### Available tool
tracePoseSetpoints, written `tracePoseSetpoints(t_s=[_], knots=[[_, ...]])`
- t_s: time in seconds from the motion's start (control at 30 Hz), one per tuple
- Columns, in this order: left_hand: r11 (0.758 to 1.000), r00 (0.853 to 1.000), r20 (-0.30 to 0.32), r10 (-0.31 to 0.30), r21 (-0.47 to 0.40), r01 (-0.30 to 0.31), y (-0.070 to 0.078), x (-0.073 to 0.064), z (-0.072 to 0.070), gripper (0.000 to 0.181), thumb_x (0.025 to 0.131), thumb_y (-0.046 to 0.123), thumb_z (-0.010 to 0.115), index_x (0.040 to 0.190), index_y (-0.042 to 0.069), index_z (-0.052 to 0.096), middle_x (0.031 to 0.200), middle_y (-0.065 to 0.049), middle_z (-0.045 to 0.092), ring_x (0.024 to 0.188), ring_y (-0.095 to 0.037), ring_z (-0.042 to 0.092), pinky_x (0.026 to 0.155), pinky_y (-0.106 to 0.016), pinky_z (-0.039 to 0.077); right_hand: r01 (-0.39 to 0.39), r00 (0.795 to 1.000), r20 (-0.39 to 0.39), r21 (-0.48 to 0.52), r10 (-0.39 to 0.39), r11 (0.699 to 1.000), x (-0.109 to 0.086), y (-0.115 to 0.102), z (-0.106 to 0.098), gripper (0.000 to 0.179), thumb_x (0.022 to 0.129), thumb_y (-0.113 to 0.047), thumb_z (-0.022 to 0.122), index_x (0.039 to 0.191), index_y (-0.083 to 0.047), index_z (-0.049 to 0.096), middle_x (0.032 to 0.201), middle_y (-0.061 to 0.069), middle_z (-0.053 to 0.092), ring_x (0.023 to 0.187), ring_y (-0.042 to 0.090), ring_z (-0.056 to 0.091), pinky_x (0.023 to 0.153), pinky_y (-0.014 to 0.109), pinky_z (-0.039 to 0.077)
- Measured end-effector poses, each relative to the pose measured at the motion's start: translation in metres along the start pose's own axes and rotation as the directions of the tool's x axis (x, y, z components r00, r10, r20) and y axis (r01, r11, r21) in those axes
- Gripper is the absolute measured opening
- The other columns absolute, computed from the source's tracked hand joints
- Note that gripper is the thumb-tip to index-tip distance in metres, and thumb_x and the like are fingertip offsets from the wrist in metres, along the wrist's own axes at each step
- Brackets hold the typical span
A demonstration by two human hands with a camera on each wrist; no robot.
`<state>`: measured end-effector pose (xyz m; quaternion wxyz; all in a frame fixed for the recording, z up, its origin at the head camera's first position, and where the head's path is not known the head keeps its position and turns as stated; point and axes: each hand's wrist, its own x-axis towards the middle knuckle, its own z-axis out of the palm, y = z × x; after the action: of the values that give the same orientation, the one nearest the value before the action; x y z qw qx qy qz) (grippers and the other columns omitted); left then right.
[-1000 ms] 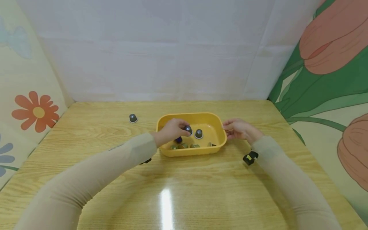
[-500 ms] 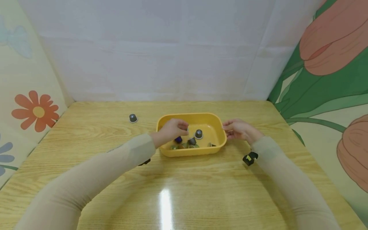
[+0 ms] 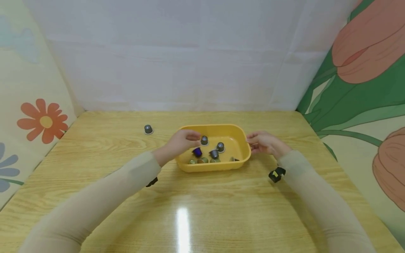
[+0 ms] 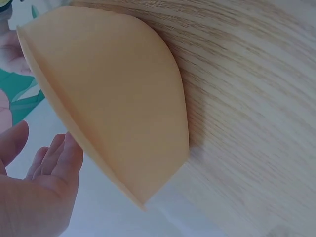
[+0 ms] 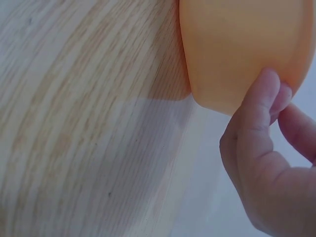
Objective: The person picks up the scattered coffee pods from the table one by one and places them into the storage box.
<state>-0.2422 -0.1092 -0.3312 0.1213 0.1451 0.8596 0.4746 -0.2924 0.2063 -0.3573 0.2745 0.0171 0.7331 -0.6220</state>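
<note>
A yellow plastic bin (image 3: 218,168) stands mid-table with several coffee capsules inside. My left hand (image 3: 180,143) hovers over its left end, thumb and fingers apart and holding nothing; the left wrist view shows this hand (image 4: 47,182) beside the rim. At the opposite end my right hand (image 3: 265,143) holds the rim, its fingers (image 5: 256,116) against the outer wall in the right wrist view. Two dark grey capsules, a left one (image 3: 204,140) and a right one (image 3: 220,146), stand upright. A grey capsule (image 3: 214,154) and a dark blue capsule (image 3: 197,151) lie tipped.
Another dark grey capsule (image 3: 148,129) stands on the wooden table (image 3: 221,207), left of the bin. Greenish capsules (image 3: 202,160) lie along the bin's near wall, partly hidden. A white cloth (image 3: 190,70) hangs behind, with patterned panels on both sides.
My left hand has let go of a dark grey capsule, which now stands in the bin, and has drawn back left. A grey capsule has appeared tipped near the middle. My right hand stays put.
</note>
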Motion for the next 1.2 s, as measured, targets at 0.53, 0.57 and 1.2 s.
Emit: tracePoseSetpoints(t_s=[0.53, 0.57, 1.2], knots=[[0.999, 0.997, -0.069, -0.026, -0.035, 0.023, -0.009, -0.018, -0.014, 0.044, 0.098, 0.012, 0.059, 0.136, -0.007, 0.049, 0.135, -0.023, 0.054, 0.123, -0.034, 0.052, 0.102, -0.044, 0.044, 0.001, 1.000, -0.001, -0.009, -0.001, 1.000, -0.001, -0.001, 0.000, 0.031, 0.102, -0.004, 0.046, 0.129, 0.010, 0.042, 0.087, 0.004, 0.057, 0.072, 0.014, 0.057, 0.066, 0.027, 0.056], [0.999, 0.996, -0.080, -0.032, -0.036, 0.030, -0.010, -0.018, -0.015, 0.044, 0.098, 0.012, 0.060, 0.136, -0.007, 0.049, 0.134, -0.023, 0.055, 0.123, -0.034, 0.053, 0.102, -0.044, 0.044, -0.002, 1.000, -0.007, -0.010, 0.002, 1.000, -0.001, -0.002, 0.000, 0.031, 0.102, -0.004, 0.046, 0.129, 0.010, 0.041, 0.087, 0.004, 0.057, 0.072, 0.014, 0.057, 0.066, 0.027, 0.056], [0.993, 0.987, -0.145, -0.075, -0.097, 0.062, -0.019, -0.034, -0.034, 0.049, 0.100, 0.017, 0.057, 0.142, -0.003, 0.043, 0.141, -0.019, 0.049, 0.130, -0.034, 0.045, 0.106, -0.047, 0.039, -0.008, 1.000, 0.008, 0.024, 0.008, 1.000, -0.005, -0.004, 0.003, 0.025, 0.101, -0.002, 0.047, 0.124, 0.008, 0.044, 0.082, 0.003, 0.059, 0.070, 0.013, 0.057, 0.064, 0.025, 0.055]])
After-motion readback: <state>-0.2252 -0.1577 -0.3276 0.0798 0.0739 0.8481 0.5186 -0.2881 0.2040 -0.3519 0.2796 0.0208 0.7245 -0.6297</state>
